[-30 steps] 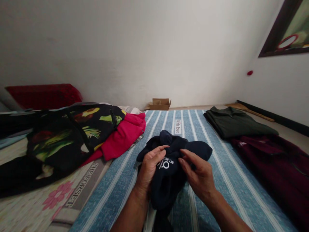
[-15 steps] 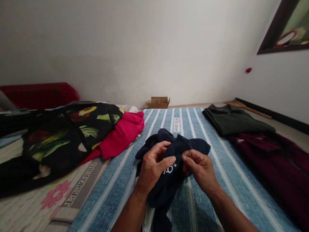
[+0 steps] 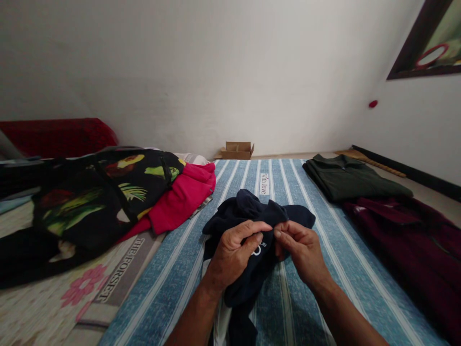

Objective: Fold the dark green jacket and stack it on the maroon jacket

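Observation:
A crumpled navy garment (image 3: 252, 214) with small white lettering lies on the blue striped sheet (image 3: 288, 307) in front of me. My left hand (image 3: 234, 252) is closed, its thumb and fingers pinching a fold of the navy cloth. Just to its right, my right hand (image 3: 302, 250) pinches the same fold, fingertips nearly touching the left thumb. Part of the garment hangs down below my left wrist toward the frame's lower edge.
A black floral-print garment (image 3: 97, 197) and a pink one (image 3: 183, 194) are piled at the left. A folded dark green shirt (image 3: 351, 180) and a maroon garment (image 3: 410, 240) lie at the right. A small cardboard box (image 3: 236, 150) sits by the far wall.
Both hands went from lying loosely on the navy garment to pinching one fold, drawing close together. The cloth has bunched up under them.

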`<state>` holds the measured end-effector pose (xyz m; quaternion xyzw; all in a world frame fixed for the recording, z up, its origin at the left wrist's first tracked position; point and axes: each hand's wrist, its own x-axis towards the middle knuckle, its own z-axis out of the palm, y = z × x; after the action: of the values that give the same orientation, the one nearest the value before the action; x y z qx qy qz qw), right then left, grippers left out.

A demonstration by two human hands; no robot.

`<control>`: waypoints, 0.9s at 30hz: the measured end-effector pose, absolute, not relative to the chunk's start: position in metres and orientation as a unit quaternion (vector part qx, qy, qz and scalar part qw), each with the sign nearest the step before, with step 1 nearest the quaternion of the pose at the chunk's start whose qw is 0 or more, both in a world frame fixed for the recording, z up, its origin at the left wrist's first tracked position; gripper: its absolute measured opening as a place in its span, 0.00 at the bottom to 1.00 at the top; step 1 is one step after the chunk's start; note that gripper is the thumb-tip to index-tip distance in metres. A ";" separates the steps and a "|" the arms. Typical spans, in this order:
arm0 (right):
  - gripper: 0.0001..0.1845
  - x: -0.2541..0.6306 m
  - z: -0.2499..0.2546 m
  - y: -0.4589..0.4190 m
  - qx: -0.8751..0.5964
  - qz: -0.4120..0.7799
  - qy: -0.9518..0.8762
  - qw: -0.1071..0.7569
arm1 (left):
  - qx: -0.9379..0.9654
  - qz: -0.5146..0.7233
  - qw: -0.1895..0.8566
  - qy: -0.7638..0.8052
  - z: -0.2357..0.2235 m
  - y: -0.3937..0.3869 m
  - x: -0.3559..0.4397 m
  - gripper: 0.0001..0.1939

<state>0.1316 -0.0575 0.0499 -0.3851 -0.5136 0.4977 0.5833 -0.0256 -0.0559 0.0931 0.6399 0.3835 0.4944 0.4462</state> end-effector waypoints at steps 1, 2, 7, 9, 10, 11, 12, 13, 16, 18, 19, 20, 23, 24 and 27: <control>0.13 0.132 0.050 -0.058 -0.388 0.495 -0.515 0.583 | 0.643 0.493 0.442 0.384 0.093 -0.056 -0.026 0.09; 0.13 0.131 0.050 -0.058 -0.390 0.494 -0.515 0.582 | 0.645 0.494 0.437 0.387 0.093 -0.056 -0.025 0.08; 0.14 0.131 0.049 -0.059 -0.391 0.497 -0.517 0.577 | 0.632 0.486 0.422 0.431 0.095 -0.055 -0.024 0.10; 0.14 0.131 0.048 -0.059 -0.391 0.497 -0.517 0.577 | 0.632 0.481 0.418 0.440 0.094 -0.055 -0.023 0.10; 0.14 0.131 0.047 -0.059 -0.390 0.498 -0.516 0.578 | 0.630 0.484 0.418 0.441 0.094 -0.054 -0.023 0.11; 0.14 0.131 0.047 -0.058 -0.389 0.500 -0.516 0.577 | 0.627 0.487 0.420 0.439 0.093 -0.054 -0.023 0.11; 0.14 0.131 0.046 -0.058 -0.389 0.502 -0.515 0.576 | 0.626 0.489 0.421 0.438 0.093 -0.054 -0.023 0.11; 0.15 0.131 0.046 -0.058 -0.388 0.504 -0.513 0.576 | 0.628 0.488 0.419 0.438 0.093 -0.054 -0.023 0.11; 0.15 0.131 0.045 -0.058 -0.388 0.504 -0.512 0.577 | 0.638 0.469 0.409 0.453 0.093 -0.054 -0.023 0.08; 0.15 0.130 0.045 -0.058 -0.390 0.496 -0.515 0.579 | 0.637 0.459 0.408 0.466 0.094 -0.054 -0.023 0.07; 0.14 0.129 0.044 -0.058 -0.394 0.490 -0.518 0.580 | 0.633 0.459 0.411 0.469 0.094 -0.054 -0.023 0.06; 0.14 0.129 0.044 -0.059 -0.399 0.484 -0.521 0.579 | 0.627 0.463 0.415 0.469 0.094 -0.054 -0.023 0.06; 0.13 0.127 0.042 -0.060 -0.415 0.458 -0.530 0.580 | 0.605 0.490 0.436 0.451 0.093 -0.053 -0.023 0.05; 0.12 0.126 0.041 -0.061 -0.418 0.446 -0.535 0.583 | 0.600 0.496 0.441 0.446 0.092 -0.052 -0.023 0.05; 0.09 0.126 0.040 -0.064 -0.418 0.376 -0.574 0.596 | 0.605 0.493 0.439 0.445 0.091 -0.051 -0.024 0.05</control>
<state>0.1256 -0.0644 0.0401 -0.4184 -0.5736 0.3759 0.5956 -0.0239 -0.0511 0.0905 0.6053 0.4449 0.4925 0.4395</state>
